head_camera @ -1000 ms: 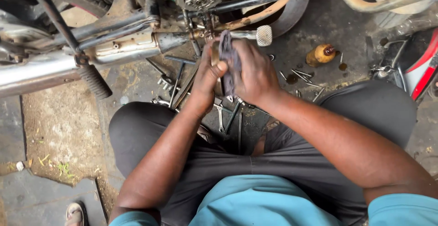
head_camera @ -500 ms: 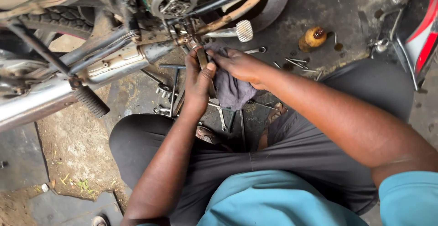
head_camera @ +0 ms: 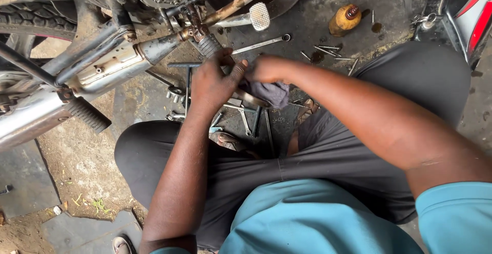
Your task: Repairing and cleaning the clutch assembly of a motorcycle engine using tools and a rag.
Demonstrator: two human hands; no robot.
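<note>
I squat beside a motorcycle, looking down at my hands. My left hand [head_camera: 215, 82] grips a small dark metal part just below the motorcycle's exhaust pipe [head_camera: 118, 64]. My right hand [head_camera: 269, 69] meets it from the right and clutches a grey-purple rag [head_camera: 269, 92] that hangs beneath the fingers. Both hands touch each other over a pile of tools. The part itself is mostly hidden by my fingers.
Several spanners [head_camera: 261, 44] and loose bolts [head_camera: 328, 54] lie on the oily concrete. A brown bottle [head_camera: 344, 21] stands at the back. A footpeg [head_camera: 87, 113] and a brake pedal [head_camera: 259, 15] jut out. A red motorcycle body [head_camera: 476, 18] is at the right.
My hands have come down and away from the engine area toward my lap. The rag, earlier held up against the part, now hangs under my right hand.
</note>
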